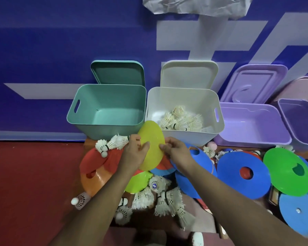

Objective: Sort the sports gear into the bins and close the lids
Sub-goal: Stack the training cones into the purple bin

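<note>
Both hands hold a yellow disc cone (151,139) upright in front of the bins. My left hand (134,153) pinches its left edge and my right hand (174,151) grips its right edge. Behind it stands an open teal bin (82,119) with nothing in it, and a white bin (210,103) that holds several white shuttlecocks (181,119). A purple bin (256,139) stands open to the right. Each bin's lid leans on the wall behind it.
On the floor lie red and orange cones (96,162), blue cones (244,174), a green cone (288,173) and several loose shuttlecocks (160,197). A second purple bin (299,118) sits at far right. A blue wall (43,50) runs behind.
</note>
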